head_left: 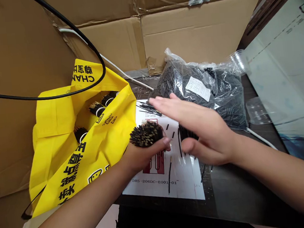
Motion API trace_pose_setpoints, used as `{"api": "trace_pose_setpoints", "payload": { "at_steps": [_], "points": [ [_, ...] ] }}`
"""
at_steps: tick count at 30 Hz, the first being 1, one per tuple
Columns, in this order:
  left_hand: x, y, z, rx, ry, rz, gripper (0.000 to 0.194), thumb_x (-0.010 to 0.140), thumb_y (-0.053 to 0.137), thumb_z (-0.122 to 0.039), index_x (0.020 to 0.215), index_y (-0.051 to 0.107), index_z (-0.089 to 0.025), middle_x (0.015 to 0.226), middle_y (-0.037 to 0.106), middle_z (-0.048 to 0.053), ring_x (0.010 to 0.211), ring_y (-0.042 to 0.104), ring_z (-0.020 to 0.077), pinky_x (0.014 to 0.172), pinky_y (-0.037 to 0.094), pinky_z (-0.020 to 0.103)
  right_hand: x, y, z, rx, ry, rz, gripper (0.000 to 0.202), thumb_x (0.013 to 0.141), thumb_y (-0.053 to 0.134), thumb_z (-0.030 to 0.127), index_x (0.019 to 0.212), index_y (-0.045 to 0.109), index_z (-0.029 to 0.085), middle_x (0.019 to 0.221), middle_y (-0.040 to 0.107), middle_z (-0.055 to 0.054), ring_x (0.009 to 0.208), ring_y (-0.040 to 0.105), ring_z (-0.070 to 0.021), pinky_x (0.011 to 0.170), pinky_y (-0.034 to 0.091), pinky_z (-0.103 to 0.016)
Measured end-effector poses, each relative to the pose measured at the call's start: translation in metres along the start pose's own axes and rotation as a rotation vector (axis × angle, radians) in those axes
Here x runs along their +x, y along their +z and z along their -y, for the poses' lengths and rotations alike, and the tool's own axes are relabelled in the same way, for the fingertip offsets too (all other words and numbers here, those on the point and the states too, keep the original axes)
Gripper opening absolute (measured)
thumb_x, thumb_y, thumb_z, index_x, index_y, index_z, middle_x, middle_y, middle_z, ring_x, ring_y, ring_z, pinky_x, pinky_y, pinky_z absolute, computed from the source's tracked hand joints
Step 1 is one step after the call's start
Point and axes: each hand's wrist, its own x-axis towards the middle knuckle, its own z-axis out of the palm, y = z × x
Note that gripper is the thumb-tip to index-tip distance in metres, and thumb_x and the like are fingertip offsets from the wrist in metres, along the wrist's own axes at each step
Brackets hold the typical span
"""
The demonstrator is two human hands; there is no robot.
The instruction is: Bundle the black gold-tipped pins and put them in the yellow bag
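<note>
My left hand (147, 152) is wrapped round a thick bundle of thin black wires (146, 133), whose gold-coloured ends face up toward me. To its right, my right hand (202, 129) is held flat with its fingers together and the thumb apart, and nothing shows in it. Under both hands lies a printed white sheet (186, 186) with a red picture. Loose black wires (170, 175) and short black pieces are scattered over the sheet. More dark strands lie partly hidden beneath my right hand.
A yellow bag (55, 144) on the left holds several banded wire bundles (96, 108). Behind my right hand stands a clear plastic bag (220, 96) full of small black pieces. Clear plastic cups (259, 111) lie beside it. A black cable (73, 23) loops across the upper left, before cardboard walls (200, 30).
</note>
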Motion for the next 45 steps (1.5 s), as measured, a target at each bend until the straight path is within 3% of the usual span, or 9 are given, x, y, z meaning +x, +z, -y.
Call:
{"api": "trace_pose_setpoints", "payload": {
  "at_steps": [3,6,12,16,24,30,33,37,45],
  "points": [
    [-0.008,0.002,-0.017,-0.5,-0.044,-0.006,0.022,0.085,0.076,-0.03,0.081,0.058,-0.019,0.068,0.061,-0.003,0.064,0.06,0.0089,0.07,0.057,0.025,-0.013,-0.001,0.004,-0.013,0.102,-0.163,0.046,0.108,0.047,0.04,0.141,0.057,0.009,0.143,0.064,-0.02,0.137,0.059,-0.0244,0.119,0.044,-0.047],
    [-0.013,0.005,-0.028,-0.714,-0.045,-0.063,0.026,0.083,0.078,-0.03,0.085,0.054,-0.021,0.08,0.062,-0.003,0.069,0.064,0.008,0.075,0.06,0.024,-0.028,0.011,0.01,-0.058,0.17,-0.3,0.024,0.098,0.065,0.028,0.114,0.068,0.011,0.11,0.075,-0.016,0.106,0.07,-0.0241,0.092,0.056,-0.041],
    [-0.014,0.022,-0.03,-0.647,-0.074,-0.228,0.04,0.086,0.07,-0.052,0.083,0.043,-0.023,0.092,0.065,0.001,0.085,0.072,0.0148,0.087,0.062,0.031,-0.042,0.027,0.019,-0.221,-0.041,-0.179,0.018,0.091,0.075,0.032,0.089,0.066,0.017,0.078,0.07,-0.004,0.071,0.06,-0.0183,0.068,0.05,-0.036],
    [-0.013,0.033,-0.029,-0.626,-0.139,-0.183,0.042,0.09,0.063,-0.056,0.081,0.038,-0.023,0.091,0.066,0.003,0.089,0.073,0.0172,0.084,0.062,0.032,-0.038,0.02,0.019,-0.357,-0.066,-0.197,0.026,0.092,0.074,0.037,0.076,0.063,0.02,0.072,0.068,-0.001,0.068,0.057,-0.0167,0.068,0.049,-0.034],
    [-0.013,0.039,-0.024,-0.726,-0.177,-0.113,0.035,0.09,0.066,-0.047,0.086,0.042,-0.023,0.071,0.053,-0.003,0.064,0.062,0.0107,0.061,0.057,0.023,-0.041,0.02,0.015,-0.443,-0.046,-0.28,0.032,0.091,0.075,0.045,0.076,0.063,0.019,0.081,0.066,-0.005,0.075,0.06,-0.0192,0.068,0.048,-0.036],
    [-0.012,0.044,-0.024,-0.806,-0.179,0.189,0.029,0.094,0.065,-0.032,0.076,0.047,-0.018,0.055,0.039,-0.007,0.045,0.041,0.0045,0.051,0.046,0.017,-0.036,0.009,0.01,-0.191,-0.054,-0.292,0.052,0.093,0.057,0.071,0.087,0.063,0.019,0.079,0.065,-0.006,0.072,0.06,-0.02,0.068,0.049,-0.039],
    [-0.008,0.039,-0.02,-0.619,-0.201,0.344,0.034,0.096,0.065,-0.035,0.072,0.049,-0.018,0.051,0.041,-0.006,0.045,0.042,0.0061,0.05,0.044,0.02,-0.027,-0.007,0.01,-0.018,0.074,-0.311,0.034,0.101,0.058,0.051,0.096,0.066,0.018,0.085,0.069,-0.007,0.078,0.065,-0.0189,0.072,0.052,-0.036],
    [0.0,0.028,-0.014,-0.299,-0.185,0.362,0.032,0.093,0.068,-0.041,0.074,0.055,-0.019,0.051,0.05,-0.004,0.043,0.044,0.0082,0.048,0.045,0.024,-0.019,-0.027,0.011,-0.024,0.081,-0.257,0.013,0.098,0.063,0.022,0.108,0.07,0.019,0.093,0.074,-0.005,0.086,0.069,-0.0179,0.081,0.056,-0.034],
    [0.0,0.021,-0.007,-0.911,-0.276,0.785,0.015,0.092,0.067,-0.029,0.086,0.055,-0.023,0.047,0.048,-0.007,0.034,0.043,0.007,0.042,0.043,0.017,-0.014,-0.029,0.017,0.04,0.082,-0.062,0.022,0.099,0.062,0.019,0.12,0.069,0.02,0.108,0.074,-0.006,0.101,0.069,-0.017,0.088,0.058,-0.034]
  ]
}}
